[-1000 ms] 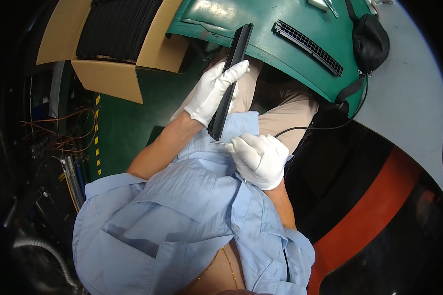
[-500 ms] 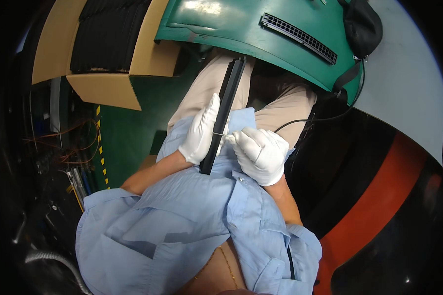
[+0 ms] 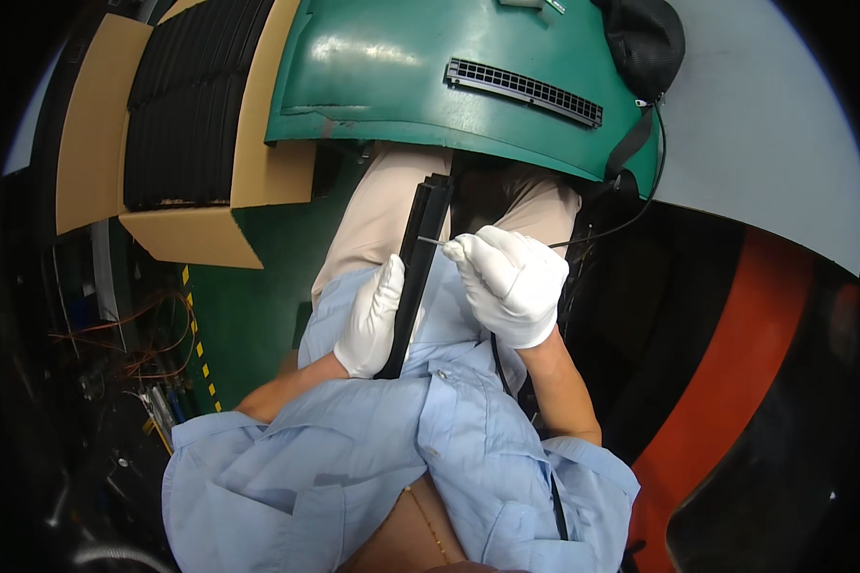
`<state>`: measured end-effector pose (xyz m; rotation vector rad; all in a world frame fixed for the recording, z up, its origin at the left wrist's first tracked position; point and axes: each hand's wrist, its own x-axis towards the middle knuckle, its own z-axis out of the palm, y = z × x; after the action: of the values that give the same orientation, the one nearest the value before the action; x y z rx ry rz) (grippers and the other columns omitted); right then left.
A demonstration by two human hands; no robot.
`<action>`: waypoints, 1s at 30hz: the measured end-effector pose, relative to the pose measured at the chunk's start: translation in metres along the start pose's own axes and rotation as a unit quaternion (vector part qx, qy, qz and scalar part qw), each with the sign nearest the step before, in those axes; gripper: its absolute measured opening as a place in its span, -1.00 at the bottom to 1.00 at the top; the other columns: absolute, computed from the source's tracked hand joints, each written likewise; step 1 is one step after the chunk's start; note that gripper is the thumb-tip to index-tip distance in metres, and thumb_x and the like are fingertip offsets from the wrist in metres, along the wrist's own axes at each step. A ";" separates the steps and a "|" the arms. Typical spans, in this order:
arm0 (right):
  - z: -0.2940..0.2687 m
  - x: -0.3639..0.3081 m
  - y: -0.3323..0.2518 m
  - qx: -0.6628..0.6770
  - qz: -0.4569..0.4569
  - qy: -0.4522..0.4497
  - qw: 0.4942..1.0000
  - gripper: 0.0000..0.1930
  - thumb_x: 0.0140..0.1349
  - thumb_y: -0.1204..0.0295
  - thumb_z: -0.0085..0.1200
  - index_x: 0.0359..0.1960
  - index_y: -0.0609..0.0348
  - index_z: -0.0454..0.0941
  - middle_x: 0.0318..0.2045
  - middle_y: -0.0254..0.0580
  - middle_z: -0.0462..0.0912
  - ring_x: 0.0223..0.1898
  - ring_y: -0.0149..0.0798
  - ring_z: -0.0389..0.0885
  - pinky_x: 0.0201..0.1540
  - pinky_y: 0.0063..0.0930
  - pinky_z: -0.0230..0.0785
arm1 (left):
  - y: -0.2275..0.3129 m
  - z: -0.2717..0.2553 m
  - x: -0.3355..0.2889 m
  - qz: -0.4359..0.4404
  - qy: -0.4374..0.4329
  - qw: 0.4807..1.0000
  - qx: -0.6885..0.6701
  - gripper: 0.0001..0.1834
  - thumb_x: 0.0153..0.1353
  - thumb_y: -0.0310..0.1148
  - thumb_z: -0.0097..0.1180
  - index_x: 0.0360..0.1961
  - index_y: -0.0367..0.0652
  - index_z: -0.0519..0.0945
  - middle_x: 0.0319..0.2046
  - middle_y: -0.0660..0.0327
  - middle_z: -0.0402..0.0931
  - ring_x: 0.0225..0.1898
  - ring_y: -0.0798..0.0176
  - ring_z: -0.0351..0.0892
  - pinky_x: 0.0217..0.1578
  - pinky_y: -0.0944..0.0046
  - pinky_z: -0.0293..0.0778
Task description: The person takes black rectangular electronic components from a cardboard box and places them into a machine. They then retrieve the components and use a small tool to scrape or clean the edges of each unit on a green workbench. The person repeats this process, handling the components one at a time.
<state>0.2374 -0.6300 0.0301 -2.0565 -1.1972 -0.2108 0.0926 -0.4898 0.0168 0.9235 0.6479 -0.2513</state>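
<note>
A long black bar-shaped part [image 3: 424, 215] with a ridged profile lies lengthwise over my lap, its near end against my shirt. My left hand [image 3: 373, 323], in a white glove, grips its lower half from the left; some of the fingers are hidden behind the bar. My right hand [image 3: 509, 285], also gloved in white, is closed round a thin metal-shafted tool [image 3: 431, 241]. That shaft points left, and its tip meets the bar above my left hand. The tool's handle is hidden inside my fist, so its exact kind does not show.
A green-topped table [image 3: 373, 95] stands ahead, bearing a black slotted grille strip [image 3: 526, 91]. A black mesh bag [image 3: 645, 43] sits at its right, with a black cable [image 3: 631, 222] running toward my right hand. An open cardboard box [image 3: 191, 234] at left holds stacked black parts.
The bar sits closer to my body, and my view has shifted. The tool's tip has moved along the bar toward its far end, while my left hand holds it nearer the close end.
</note>
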 end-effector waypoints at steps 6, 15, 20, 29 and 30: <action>-0.001 0.016 0.016 0.008 0.012 0.018 1.000 -0.81 0.01 0.53 0.45 -0.35 0.21 0.68 -0.47 -0.18 0.64 -0.54 -0.16 0.64 -0.49 -0.41 0.45 | 0.004 0.008 0.003 0.017 0.031 0.998 0.043 -0.32 0.51 0.29 -0.43 -0.51 -0.06 0.32 -0.78 0.31 0.18 -0.80 0.40 0.19 -0.79 0.38 0.13; -0.003 0.035 0.023 -0.033 0.029 0.012 0.999 -0.85 0.09 0.53 0.42 -0.36 0.21 0.67 -0.46 -0.17 0.64 -0.52 -0.18 0.62 -0.43 -0.43 0.47 | -0.005 0.001 0.009 0.033 0.028 0.997 0.061 -0.33 0.51 0.28 -0.41 -0.50 -0.07 0.32 -0.77 0.31 0.20 -0.80 0.41 0.20 -0.77 0.38 0.12; 0.006 0.035 0.028 0.303 0.314 0.008 0.900 -0.75 0.46 0.30 0.12 -0.05 0.24 0.67 -0.37 -0.43 0.61 -0.41 -0.51 0.52 -0.34 -0.60 0.40 | -0.014 -0.017 0.013 0.073 -0.002 0.985 0.157 -0.52 0.62 -0.05 -0.31 -0.22 -0.26 0.43 -0.35 0.23 0.47 -0.30 0.41 0.45 -0.25 0.36 0.39; -0.001 0.073 -0.008 0.274 0.191 -0.193 0.923 -0.51 0.28 0.08 0.24 0.15 0.08 0.53 -0.24 -0.07 0.62 -0.22 -0.09 0.67 -0.07 -0.34 0.52 | 0.073 0.029 0.071 0.274 0.139 0.951 0.019 -0.35 0.61 0.10 -0.39 -0.24 -0.22 0.58 -0.58 0.36 0.47 -0.53 0.49 0.42 -0.40 0.39 0.38; -0.005 0.067 -0.006 0.267 0.182 -0.163 0.932 -0.52 0.31 0.11 0.21 0.14 0.12 0.50 -0.26 -0.07 0.63 -0.25 -0.07 0.69 -0.12 -0.32 0.53 | 0.074 0.027 0.068 0.264 0.135 0.954 0.047 -0.33 0.61 0.10 -0.40 -0.29 -0.22 0.59 -0.63 0.38 0.43 -0.58 0.50 0.38 -0.46 0.40 0.33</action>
<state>0.2707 -0.5861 0.0687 -1.8088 -0.8984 0.5946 0.1919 -0.4633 0.0357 1.1995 0.6167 0.3303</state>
